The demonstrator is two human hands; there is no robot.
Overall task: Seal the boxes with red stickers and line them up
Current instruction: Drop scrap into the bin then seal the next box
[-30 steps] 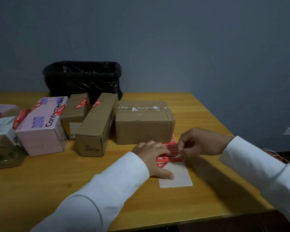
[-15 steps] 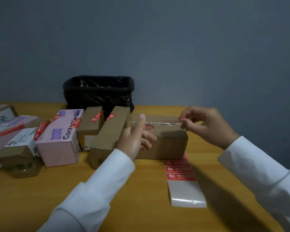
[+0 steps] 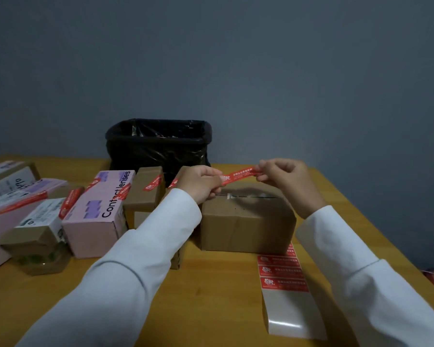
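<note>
"Contactlenses" on pink box (image 3: 99,211)

Single head view looks forward and down, close over the table (image 3: 211,309), edges perhaps distorted.

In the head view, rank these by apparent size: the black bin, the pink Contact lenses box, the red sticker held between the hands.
1. Black plastic-lined bin, although it stands farthest away.
2. Pink cardboard Contact lenses box, nearer the camera, so its rank against the bin is unsure.
3. Red paper sticker strip, clearly the smallest.
</note>
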